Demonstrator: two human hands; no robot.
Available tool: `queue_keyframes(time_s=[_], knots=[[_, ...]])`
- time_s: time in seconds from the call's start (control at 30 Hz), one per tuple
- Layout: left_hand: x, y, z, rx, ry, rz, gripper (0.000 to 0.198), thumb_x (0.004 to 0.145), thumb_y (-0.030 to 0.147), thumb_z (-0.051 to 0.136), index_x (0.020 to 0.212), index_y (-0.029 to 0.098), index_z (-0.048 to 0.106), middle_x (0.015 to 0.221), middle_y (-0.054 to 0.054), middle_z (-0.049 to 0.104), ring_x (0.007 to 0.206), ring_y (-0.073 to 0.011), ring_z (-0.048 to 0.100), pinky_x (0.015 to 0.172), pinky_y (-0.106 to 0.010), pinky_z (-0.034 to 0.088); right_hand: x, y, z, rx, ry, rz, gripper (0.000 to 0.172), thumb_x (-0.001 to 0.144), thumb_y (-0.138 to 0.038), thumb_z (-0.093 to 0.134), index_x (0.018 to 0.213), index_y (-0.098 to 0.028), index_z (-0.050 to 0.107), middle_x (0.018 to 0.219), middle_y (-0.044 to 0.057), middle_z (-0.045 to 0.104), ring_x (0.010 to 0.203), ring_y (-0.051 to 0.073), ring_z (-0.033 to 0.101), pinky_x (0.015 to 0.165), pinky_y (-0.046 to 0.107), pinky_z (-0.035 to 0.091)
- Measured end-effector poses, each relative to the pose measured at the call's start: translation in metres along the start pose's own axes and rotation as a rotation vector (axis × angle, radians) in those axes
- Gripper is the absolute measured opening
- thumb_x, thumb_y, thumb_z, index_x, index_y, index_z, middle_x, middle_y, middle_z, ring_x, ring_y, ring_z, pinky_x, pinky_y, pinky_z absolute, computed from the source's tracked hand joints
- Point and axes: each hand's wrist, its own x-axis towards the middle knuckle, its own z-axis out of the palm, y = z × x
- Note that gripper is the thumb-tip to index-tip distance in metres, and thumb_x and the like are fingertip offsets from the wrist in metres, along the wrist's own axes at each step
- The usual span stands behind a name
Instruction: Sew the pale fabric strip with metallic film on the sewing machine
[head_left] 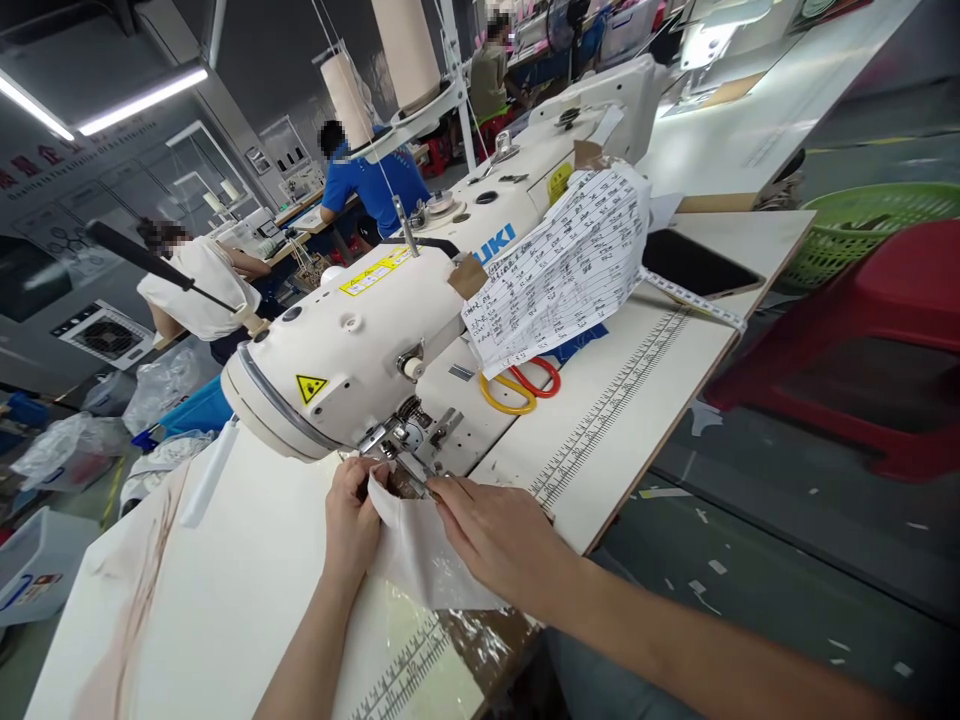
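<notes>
A white sewing machine (382, 320) stands on the table, and a piece of white fabric (420, 550) lies at its needle area. On the left edge of the cloth, my left hand (352, 515) pinches the material with curled fingers. My right hand (502, 535) presses on the fabric's right side close to the presser foot (405, 450), fingers together. Its fingertips are partly hidden by the machine parts. Part of the cloth hangs toward me over the table's front edge.
Scissors with red and yellow handles (517, 388) lie right of the machine, beneath a handwritten sheet (562, 265). A black phone (701, 262) and a tape measure (694, 300) sit farther right. A red stool (855, 340) and green basket (870, 225) stand beside the table. Other people sit behind.
</notes>
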Motion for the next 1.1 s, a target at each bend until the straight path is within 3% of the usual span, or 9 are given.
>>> queue_keyframes(time_s=[0.4,0.67,0.8,0.9,1.1], knots=[[-0.0003,-0.0011,-0.0004,-0.018,-0.026,-0.021,0.027,0.087,0.043,0.054,0.077,0.023,0.068,0.083,-0.002,0.063,0.083,-0.0195,0.058,0.076,-0.032,0.044,-0.0006,0.0000,0.0008,-0.027,0.033,-0.015,0.017,0.094,-0.010,0.052,0.110,-0.015,0.057,0.084,0.002,0.067,0.073,0.018,0.067,0.050,0.027,0.038],[0.0008,0.0003,0.0022,0.076,0.010,0.021,0.025,0.086,0.043,0.052,0.078,0.023,0.066,0.082,-0.003,0.063,0.081,-0.0205,0.058,0.073,-0.034,0.045,0.0021,-0.0021,0.0014,-0.057,0.005,-0.010,0.025,0.091,-0.007,0.054,0.115,-0.015,0.054,0.089,0.004,0.066,0.075,0.021,0.067,0.051,0.027,0.042],[0.0032,-0.0024,0.0058,0.170,0.049,0.091,0.013,0.079,0.031,0.054,0.081,0.023,0.064,0.080,-0.002,0.062,0.078,-0.0210,0.057,0.070,-0.034,0.045,0.0023,-0.0031,-0.0002,-0.066,-0.010,-0.007,0.027,0.091,-0.006,0.051,0.117,-0.015,0.052,0.088,0.005,0.065,0.075,0.021,0.067,0.052,0.028,0.045],[0.0044,-0.0049,0.0065,0.208,0.079,0.134,0.014,0.072,0.023,0.052,0.081,0.023,0.062,0.080,-0.002,0.062,0.079,-0.0213,0.057,0.071,-0.034,0.046,0.0018,-0.0028,0.0001,-0.072,-0.014,-0.026,0.030,0.091,-0.005,0.049,0.119,-0.014,0.050,0.088,0.005,0.064,0.075,0.022,0.066,0.052,0.029,0.045],[0.0038,-0.0037,0.0017,0.121,0.035,-0.014,0.014,0.072,0.030,0.052,0.074,0.022,0.063,0.076,-0.001,0.065,0.075,-0.0197,0.059,0.069,-0.031,0.047,0.0001,-0.0028,0.0002,-0.066,0.003,-0.039,0.021,0.093,-0.008,0.046,0.113,-0.014,0.051,0.087,0.005,0.062,0.074,0.021,0.066,0.051,0.030,0.045]])
